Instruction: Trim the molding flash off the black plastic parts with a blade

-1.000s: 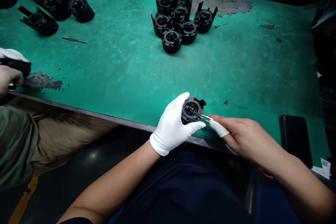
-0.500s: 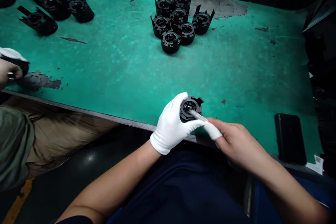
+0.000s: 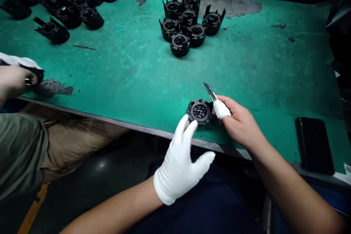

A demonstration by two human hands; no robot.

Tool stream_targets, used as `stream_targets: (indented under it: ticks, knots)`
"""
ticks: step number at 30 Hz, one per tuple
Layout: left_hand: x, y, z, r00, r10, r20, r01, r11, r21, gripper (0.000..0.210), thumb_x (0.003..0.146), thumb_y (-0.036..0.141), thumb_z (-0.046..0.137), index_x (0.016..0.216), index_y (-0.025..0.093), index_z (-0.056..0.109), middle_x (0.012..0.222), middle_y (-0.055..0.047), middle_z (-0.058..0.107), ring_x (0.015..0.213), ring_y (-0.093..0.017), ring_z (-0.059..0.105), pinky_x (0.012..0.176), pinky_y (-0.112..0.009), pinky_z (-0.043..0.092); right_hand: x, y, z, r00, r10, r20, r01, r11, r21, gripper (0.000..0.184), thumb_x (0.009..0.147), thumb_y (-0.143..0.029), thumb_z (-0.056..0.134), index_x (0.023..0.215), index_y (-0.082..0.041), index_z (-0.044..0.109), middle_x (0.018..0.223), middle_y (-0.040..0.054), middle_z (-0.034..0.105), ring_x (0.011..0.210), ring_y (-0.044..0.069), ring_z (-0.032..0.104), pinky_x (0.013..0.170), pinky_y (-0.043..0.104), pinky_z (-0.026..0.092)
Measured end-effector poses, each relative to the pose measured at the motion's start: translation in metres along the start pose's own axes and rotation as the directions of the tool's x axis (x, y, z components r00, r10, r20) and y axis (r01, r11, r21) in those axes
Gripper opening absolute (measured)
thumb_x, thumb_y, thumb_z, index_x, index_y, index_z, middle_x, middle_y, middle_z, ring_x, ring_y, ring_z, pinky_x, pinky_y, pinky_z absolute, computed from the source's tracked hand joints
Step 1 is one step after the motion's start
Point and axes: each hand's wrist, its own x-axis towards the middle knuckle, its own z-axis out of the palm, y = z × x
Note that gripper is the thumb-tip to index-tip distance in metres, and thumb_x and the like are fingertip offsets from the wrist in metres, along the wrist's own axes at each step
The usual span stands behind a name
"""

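A round black plastic part sits on the green tabletop near the front edge, its ribbed face with a central hub turned up. My left hand, in a white glove, is open with fingers spread, the fingertips at the part's near-left rim; whether they touch it I cannot tell. In my right hand is a utility knife, its dark pointed blade aimed up and to the left. White wrapping covers the thumb of that hand, which is beside the part's right side.
Several similar black parts stand grouped farther back. More black housings crowd the far left. A black phone-like slab lies at right. On the left, a co-worker's hand holds a dark part. The green table has worn patches.
My left hand has let go of the round part and drawn back toward me, opening. My right hand has lifted the knife from the part's centre, so the blade now points away.
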Motion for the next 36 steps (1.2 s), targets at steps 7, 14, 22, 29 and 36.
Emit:
stream_targets:
  ticks: [7,14,22,29,36]
  knots:
    - [0.041,-0.020,-0.005,0.983,0.133,-0.126,-0.139,0.989,-0.046,0.088,0.085,0.047,0.080,0.154,0.018,0.033,0.161,-0.020,0.039,0.152,-0.032,0.037,0.127,-0.053,0.035,-0.016,0.006,-0.044,0.953,-0.243,0.182,0.298,0.862,-0.410,0.042,0.099,-0.024,0.046,0.135,-0.028,0.067,0.125,-0.0051,0.069,0.104,0.023,0.069,0.083,0.034,0.052]
    - [0.077,-0.035,0.003,0.982,0.182,-0.047,-0.183,0.983,-0.033,0.092,0.079,0.058,0.082,0.150,0.017,0.039,0.152,-0.019,0.051,0.144,-0.033,0.049,0.122,-0.051,0.041,-0.011,0.015,-0.047,0.933,-0.213,0.289,0.351,0.712,-0.608,0.039,0.106,-0.032,0.042,0.137,-0.033,0.066,0.123,-0.0070,0.070,0.099,0.026,0.070,0.070,0.037,0.053]
    - [0.078,-0.037,0.004,0.977,0.194,-0.086,-0.198,0.979,-0.046,0.086,0.078,0.062,0.081,0.144,0.018,0.046,0.143,-0.017,0.059,0.135,-0.032,0.058,0.117,-0.050,0.047,-0.009,0.013,-0.054,0.913,-0.218,0.344,0.391,0.706,-0.591,0.042,0.101,-0.026,0.047,0.138,-0.028,0.067,0.120,0.0004,0.071,0.094,0.029,0.071,0.065,0.035,0.054]
    - [0.078,-0.036,0.005,0.978,0.186,-0.096,-0.192,0.980,-0.051,0.086,0.078,0.064,0.080,0.142,0.018,0.047,0.143,-0.017,0.060,0.134,-0.032,0.059,0.116,-0.049,0.049,-0.031,0.009,-0.041,0.903,-0.169,0.396,0.347,0.829,-0.438,0.040,0.104,-0.025,0.042,0.133,-0.021,0.069,0.123,0.0034,0.070,0.099,0.028,0.072,0.075,0.035,0.058]
    - [0.079,-0.036,0.007,0.974,0.196,-0.109,-0.203,0.977,-0.057,0.084,0.077,0.063,0.081,0.140,0.017,0.048,0.139,-0.017,0.062,0.131,-0.031,0.061,0.113,-0.047,0.050,-0.043,0.008,-0.031,0.960,-0.210,0.186,0.275,0.837,-0.473,0.037,0.105,-0.024,0.044,0.133,-0.023,0.068,0.127,0.0005,0.068,0.106,0.026,0.070,0.084,0.036,0.059]
